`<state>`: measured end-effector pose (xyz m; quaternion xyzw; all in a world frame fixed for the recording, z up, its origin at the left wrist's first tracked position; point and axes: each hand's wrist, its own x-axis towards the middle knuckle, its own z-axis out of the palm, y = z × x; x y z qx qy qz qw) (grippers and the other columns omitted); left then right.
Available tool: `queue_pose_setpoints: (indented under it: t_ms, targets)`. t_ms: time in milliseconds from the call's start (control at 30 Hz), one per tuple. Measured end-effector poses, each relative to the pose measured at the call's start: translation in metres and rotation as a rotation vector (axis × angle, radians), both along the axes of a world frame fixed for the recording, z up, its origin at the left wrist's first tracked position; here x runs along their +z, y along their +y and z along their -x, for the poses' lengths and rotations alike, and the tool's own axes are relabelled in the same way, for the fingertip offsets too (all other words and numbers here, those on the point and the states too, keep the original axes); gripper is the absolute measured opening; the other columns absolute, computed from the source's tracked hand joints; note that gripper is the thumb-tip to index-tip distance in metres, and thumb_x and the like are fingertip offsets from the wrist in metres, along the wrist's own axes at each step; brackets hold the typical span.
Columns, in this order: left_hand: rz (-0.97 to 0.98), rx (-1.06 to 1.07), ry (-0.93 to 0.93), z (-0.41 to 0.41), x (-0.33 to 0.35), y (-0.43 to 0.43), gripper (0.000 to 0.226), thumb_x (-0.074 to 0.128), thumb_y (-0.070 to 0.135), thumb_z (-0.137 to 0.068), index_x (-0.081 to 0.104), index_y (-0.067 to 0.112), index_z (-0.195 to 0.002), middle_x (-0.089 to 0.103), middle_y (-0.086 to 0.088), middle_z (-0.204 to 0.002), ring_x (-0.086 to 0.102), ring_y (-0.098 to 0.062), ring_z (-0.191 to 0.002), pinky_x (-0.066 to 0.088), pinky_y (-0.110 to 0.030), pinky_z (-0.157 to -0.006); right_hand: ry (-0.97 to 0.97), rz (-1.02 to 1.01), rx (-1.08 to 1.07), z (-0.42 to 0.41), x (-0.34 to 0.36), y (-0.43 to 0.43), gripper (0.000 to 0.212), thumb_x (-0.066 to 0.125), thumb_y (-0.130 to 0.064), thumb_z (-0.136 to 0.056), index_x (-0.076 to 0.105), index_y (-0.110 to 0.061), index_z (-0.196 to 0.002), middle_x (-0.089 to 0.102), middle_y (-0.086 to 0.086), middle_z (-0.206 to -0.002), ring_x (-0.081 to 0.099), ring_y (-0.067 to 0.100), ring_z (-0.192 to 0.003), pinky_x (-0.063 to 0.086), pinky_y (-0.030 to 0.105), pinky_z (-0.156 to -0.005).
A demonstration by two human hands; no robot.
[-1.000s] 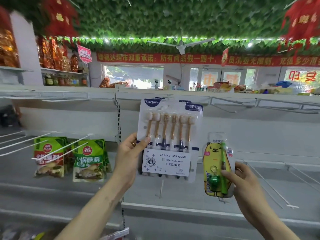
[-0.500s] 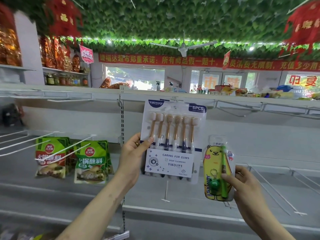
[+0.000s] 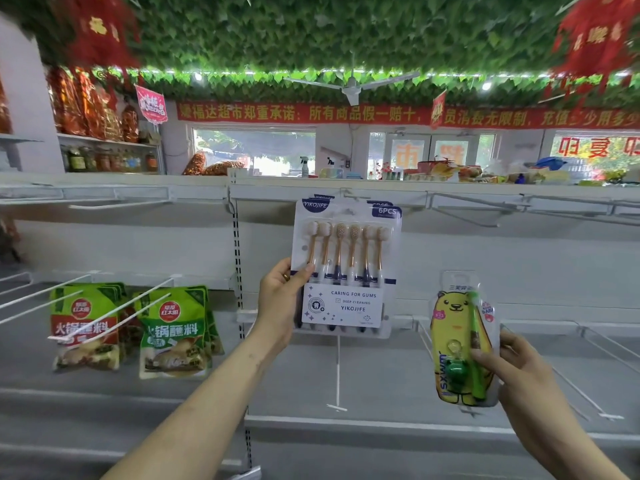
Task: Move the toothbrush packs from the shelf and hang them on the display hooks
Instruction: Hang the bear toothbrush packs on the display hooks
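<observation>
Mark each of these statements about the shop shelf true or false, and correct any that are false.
1. The left hand has the six-pack of toothbrushes in its grip at the pack's left edge. True.
2. The right hand holds a blue pack. False: it holds a yellow bear-shaped toothbrush pack with a green brush inside.
3. Green sauce pouches hang on display hooks to the left of the six-pack. True.
4. The corner label on the six-pack reads 4PCS. False: it reads 6PCS.
</observation>
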<state>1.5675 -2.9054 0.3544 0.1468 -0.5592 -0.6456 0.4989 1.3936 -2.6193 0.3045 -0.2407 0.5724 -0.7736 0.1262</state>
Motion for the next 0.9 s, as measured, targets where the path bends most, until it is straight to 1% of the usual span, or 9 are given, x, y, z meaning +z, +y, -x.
queue_pose_setpoints:
  t_ms: [133,267,433,467,533,567,667,800,900]
  targets:
    - [0.005,0.023,-0.020,0.013,0.003,-0.019,0.018,0.070,0.010,-0.098,0.073,0.006,-0.115,0.079,-0.019,-0.107,0.077,-0.030,-0.093,0.064,-0.045,-0.082,-0.025,0.003,-0.018,0.008,-0.003,0.007,0.031,0.066,0.002,-0.093,0.062,-0.005,-0.123,0.079,0.012,-0.104,0.073,0.041,-0.104,0.059,0.058,-0.088]
    - [-0.037,0.026,0.012,0.026,0.003,-0.033,0.018,0.071,0.007,-0.097,0.072,0.002,-0.114,0.079,-0.016,-0.104,0.077,-0.025,-0.088,0.063,-0.035,-0.070,-0.019,0.001,-0.031,0.011,-0.001,0.011,0.043,0.075,-0.008,-0.077,0.063,-0.008,-0.118,0.079,0.013,-0.097,0.070,0.049,-0.107,0.053,0.069,-0.097]
    - [-0.042,0.014,0.042,0.036,-0.001,-0.033,0.023,0.069,0.006,-0.098,0.068,-0.005,-0.118,0.081,-0.010,-0.097,0.078,-0.018,-0.082,0.060,-0.026,-0.064,0.022,-0.010,-0.042,0.017,-0.006,0.017,0.099,0.103,-0.049,-0.033,0.064,-0.010,-0.115,0.079,0.013,-0.095,0.077,0.039,-0.092,0.061,0.058,-0.084]
    - [-0.041,0.010,0.048,0.038,-0.001,-0.033,0.023,0.069,0.006,-0.098,0.068,-0.005,-0.118,0.081,-0.009,-0.095,0.078,-0.017,-0.082,0.060,-0.026,-0.064,0.024,-0.012,-0.044,0.018,-0.007,0.017,0.086,0.101,-0.044,-0.046,0.064,-0.010,-0.115,0.079,0.013,-0.095,0.076,0.042,-0.095,0.060,0.058,-0.084]
    - [-0.042,0.010,0.063,0.041,-0.004,-0.033,0.022,0.068,0.004,-0.098,0.067,-0.007,-0.117,0.080,-0.006,-0.090,0.077,-0.014,-0.078,0.059,-0.023,-0.063,-0.002,0.006,-0.045,0.021,-0.006,0.017,0.040,0.082,-0.012,-0.081,0.063,-0.008,-0.117,0.079,0.013,-0.095,0.071,0.050,-0.104,0.057,0.061,-0.090]
    - [-0.039,0.018,0.068,0.042,-0.005,-0.035,0.022,0.069,0.003,-0.098,0.066,-0.007,-0.116,0.079,-0.005,-0.087,0.076,-0.012,-0.076,0.058,-0.022,-0.062,-0.015,-0.004,-0.052,0.023,-0.006,0.018,0.031,0.073,-0.002,-0.088,0.063,-0.008,-0.117,0.079,0.013,-0.095,0.070,0.050,-0.106,0.056,0.061,-0.092]
    - [-0.006,0.055,0.058,0.046,-0.008,-0.043,0.023,0.072,0.004,-0.096,0.067,-0.011,-0.114,0.073,-0.002,-0.081,0.072,-0.007,-0.073,0.055,-0.017,-0.065,-0.002,-0.027,-0.038,0.020,-0.004,0.017,0.032,0.072,-0.001,-0.088,0.063,-0.010,-0.118,0.079,0.014,-0.100,0.072,0.046,-0.103,0.056,0.063,-0.094]
    - [0.031,0.065,0.043,0.049,-0.008,-0.050,0.022,0.073,0.006,-0.096,0.066,-0.009,-0.110,0.071,-0.005,-0.083,0.070,-0.011,-0.076,0.056,-0.023,-0.071,0.016,-0.016,-0.020,0.018,-0.003,0.013,0.061,0.084,-0.023,-0.062,0.064,-0.008,-0.118,0.078,0.016,-0.103,0.075,0.040,-0.097,0.059,0.055,-0.085]
    - [0.030,0.011,0.047,0.049,-0.008,-0.054,0.021,0.072,0.008,-0.097,0.068,-0.003,-0.114,0.075,-0.019,-0.102,0.075,-0.023,-0.090,0.062,-0.031,-0.074,0.019,0.002,-0.013,0.020,-0.005,0.010,0.042,0.080,-0.009,-0.076,0.064,-0.005,-0.114,0.078,0.015,-0.099,0.076,0.036,-0.092,0.062,0.046,-0.071]
